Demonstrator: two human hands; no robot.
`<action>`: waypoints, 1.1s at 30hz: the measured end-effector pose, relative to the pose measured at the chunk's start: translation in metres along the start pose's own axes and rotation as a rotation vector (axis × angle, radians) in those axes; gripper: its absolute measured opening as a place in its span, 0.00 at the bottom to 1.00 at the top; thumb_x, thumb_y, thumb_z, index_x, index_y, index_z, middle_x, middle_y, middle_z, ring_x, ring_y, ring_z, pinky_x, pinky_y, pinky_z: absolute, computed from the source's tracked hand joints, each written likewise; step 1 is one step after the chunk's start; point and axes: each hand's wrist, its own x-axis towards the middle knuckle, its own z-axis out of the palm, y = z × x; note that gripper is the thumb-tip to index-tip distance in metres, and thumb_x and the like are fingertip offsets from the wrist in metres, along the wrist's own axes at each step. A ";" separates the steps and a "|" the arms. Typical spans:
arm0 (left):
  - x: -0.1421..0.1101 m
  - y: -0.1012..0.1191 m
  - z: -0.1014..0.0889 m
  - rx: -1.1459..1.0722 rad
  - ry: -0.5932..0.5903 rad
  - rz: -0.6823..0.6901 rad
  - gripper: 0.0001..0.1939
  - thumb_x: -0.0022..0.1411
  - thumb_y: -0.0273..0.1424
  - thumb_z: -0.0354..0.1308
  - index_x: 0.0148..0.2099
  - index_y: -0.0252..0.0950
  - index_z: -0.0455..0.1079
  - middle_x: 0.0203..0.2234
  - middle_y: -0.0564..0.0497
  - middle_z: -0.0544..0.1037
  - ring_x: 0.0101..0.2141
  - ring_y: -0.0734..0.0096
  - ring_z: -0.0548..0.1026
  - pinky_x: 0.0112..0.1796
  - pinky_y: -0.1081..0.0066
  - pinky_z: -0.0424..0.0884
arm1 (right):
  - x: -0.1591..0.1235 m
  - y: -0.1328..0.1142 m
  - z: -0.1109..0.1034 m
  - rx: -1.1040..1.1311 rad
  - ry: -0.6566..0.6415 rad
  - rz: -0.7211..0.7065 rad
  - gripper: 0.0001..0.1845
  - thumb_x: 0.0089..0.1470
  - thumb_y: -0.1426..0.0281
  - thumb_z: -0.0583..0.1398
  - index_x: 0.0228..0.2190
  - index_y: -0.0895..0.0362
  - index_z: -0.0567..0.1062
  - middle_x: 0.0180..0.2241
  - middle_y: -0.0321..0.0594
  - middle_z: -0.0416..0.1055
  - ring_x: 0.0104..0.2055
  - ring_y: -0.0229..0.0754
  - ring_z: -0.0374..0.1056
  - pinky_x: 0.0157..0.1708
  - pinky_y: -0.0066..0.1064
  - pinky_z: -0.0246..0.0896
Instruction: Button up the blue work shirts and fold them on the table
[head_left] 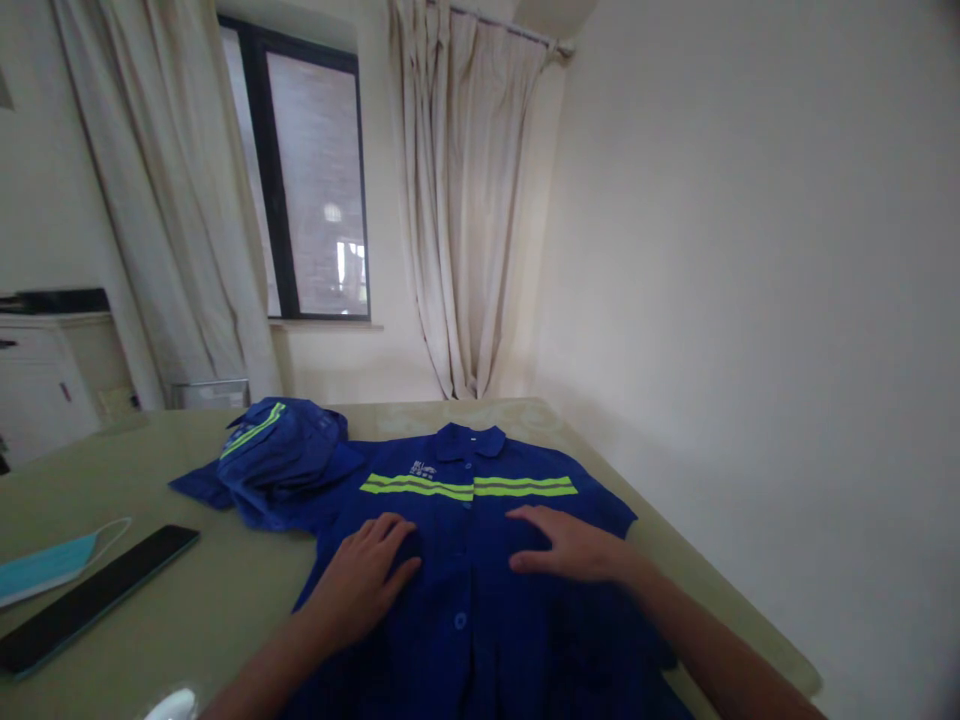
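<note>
My L hand (367, 565): released, fingers slightly bent, thumb parted from them. My R hand (577, 543): released too, index finger and thumb extended, pointing inward. Both over the blue shirt (442, 560), 1 each side of the button line; can't tell if the fingertips press on the cloth.

Shirt lies front up on the table (217, 570), directly before me, collar (470, 442) at the far end. Buttons run down the middle, e.g. a lower button (460, 621) betw. my forearms. Chest has 2 yellow-green reflective strips, 1 per front half, just beyond my hands; small white print (423, 469) above the L strip, too small to read. R sleeve spreads twd. the table's R edge.

At the shirt's L shoulder: crumpled blue garment (296, 470) w/ yellow-green strip, heaped; can't tell exactly where the 2 cloths meet.

Farther L, near side: light-blue face mask (49, 570) w/ white ear loop, just beside a long, flat black object (97, 600), ID unclear.

Beyond table: window (319, 190), dark frame, betw. L curtain (165, 200) and R curtain (469, 200). White cabinet (41, 385) far L; plain wall (750, 300) on R.
</note>
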 end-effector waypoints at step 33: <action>0.067 0.033 0.057 0.199 -0.121 0.028 0.28 0.71 0.42 0.47 0.70 0.49 0.59 0.68 0.45 0.64 0.65 0.44 0.62 0.59 0.34 0.60 | 0.191 0.062 0.064 -0.573 0.377 -0.004 0.25 0.67 0.52 0.54 0.52 0.56 0.77 0.56 0.51 0.71 0.59 0.51 0.64 0.62 0.44 0.50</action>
